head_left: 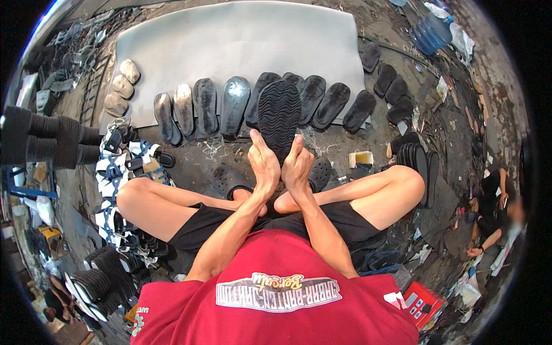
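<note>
Head view: person sits cross-legged on the floor, both hands raised at centre.
Sole [279, 115]: black, tread up, just above centre, at 12 o'clock from the hands.
Left hand [264, 164]: fingers clamped on the sole's lower left edge.
Right hand [297, 167]: fingers pressed together on its lower right edge.
Progress: a judgement; row of soles [259, 103] already laid on the grey sheet [241, 40], stacks [98, 282] at 8 o'clock left.
Room: bare sheet at 12 o'clock; straps pile [123, 167] crowds 9 o'clock.
</note>
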Tool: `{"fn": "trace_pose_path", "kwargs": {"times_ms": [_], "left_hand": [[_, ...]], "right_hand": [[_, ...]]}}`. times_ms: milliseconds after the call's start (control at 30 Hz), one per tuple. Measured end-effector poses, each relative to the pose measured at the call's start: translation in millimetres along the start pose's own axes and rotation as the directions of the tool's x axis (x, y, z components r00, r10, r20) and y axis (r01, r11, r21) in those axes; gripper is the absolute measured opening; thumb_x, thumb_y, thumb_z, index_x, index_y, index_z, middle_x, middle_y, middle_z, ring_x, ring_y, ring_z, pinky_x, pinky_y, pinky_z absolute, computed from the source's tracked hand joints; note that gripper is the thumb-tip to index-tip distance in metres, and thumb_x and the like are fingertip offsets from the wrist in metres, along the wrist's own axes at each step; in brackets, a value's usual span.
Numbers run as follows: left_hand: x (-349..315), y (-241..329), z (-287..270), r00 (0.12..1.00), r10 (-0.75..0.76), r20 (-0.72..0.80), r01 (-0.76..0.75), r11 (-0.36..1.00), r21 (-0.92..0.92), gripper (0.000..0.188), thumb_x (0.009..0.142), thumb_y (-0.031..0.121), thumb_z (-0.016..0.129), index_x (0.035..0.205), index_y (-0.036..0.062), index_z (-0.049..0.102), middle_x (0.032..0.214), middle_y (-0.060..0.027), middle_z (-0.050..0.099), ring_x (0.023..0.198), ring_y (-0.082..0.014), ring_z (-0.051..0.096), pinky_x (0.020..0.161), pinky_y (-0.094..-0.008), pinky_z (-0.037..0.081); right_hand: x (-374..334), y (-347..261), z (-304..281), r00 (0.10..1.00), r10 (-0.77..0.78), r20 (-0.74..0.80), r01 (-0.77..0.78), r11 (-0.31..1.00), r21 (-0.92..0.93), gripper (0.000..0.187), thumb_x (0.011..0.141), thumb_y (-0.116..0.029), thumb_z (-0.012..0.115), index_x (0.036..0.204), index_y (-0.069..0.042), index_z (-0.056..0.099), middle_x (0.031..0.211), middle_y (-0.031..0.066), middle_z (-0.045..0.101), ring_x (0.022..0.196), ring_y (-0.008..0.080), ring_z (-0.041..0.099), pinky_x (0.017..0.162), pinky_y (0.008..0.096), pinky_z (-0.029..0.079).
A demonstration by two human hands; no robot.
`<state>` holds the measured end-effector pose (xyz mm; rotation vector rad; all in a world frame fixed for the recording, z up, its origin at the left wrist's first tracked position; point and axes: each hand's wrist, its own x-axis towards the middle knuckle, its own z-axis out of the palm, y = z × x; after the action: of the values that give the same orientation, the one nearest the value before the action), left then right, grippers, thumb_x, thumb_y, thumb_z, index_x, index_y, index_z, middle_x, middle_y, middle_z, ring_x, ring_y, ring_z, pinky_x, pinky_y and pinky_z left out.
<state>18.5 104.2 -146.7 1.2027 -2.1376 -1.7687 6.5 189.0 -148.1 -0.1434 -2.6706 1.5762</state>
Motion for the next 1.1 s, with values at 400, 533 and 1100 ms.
{"fn": "trace_pose_path", "kwargs": {"times_ms": [400,533,1100], "left_hand": [[-5.0,-5.6,15.2,0.969,-0.068,-0.237,0.03,0.986,-0.164,0.087,0.118,0.057,0.032,0.069,-0.0134,0.048,0.056,-0.0132,0.045,0.059,-0.0234,0.04,0.059,-0.051,0.036],[-18.9,-7.1,14.6,0.981,0.121,-0.15,-0.148,0.971,-0.186,0.081,0.117,0.058,0.034,0.073,-0.0073,0.055,0.058,-0.0078,0.047,0.057,-0.0191,0.04,0.057,-0.0433,0.037],[3.5,80.5,-20.2,0.981,0.158,0.11,-0.017,0.641,-0.767,0.051,0.101,0.05,0.077,0.128,0.0088,0.064,0.111,-0.0041,0.074,0.095,-0.0174,0.075,0.081,-0.0358,0.063]], "right_hand": [[-9.1,-11.5,-5.6,1.0,0.011,-0.012,-0.009,0.987,0.159,0.076,0.118,-0.053,0.033,0.078,0.008,0.053,0.066,0.0256,0.048,0.063,0.0323,0.044,0.064,0.0509,0.035],[6.1,29.0,1.0,0.991,0.124,0.051,-0.133,0.944,0.301,0.082,0.116,-0.061,0.031,0.079,0.006,0.06,0.066,0.0165,0.062,0.06,0.0289,0.049,0.062,0.0507,0.038],[-14.5,-13.5,-104.8,0.884,-0.201,0.421,-0.111,0.786,0.608,0.062,0.106,-0.045,0.072,0.146,0.0,0.058,0.121,0.012,0.072,0.114,0.0201,0.069,0.099,0.0449,0.058]]}}
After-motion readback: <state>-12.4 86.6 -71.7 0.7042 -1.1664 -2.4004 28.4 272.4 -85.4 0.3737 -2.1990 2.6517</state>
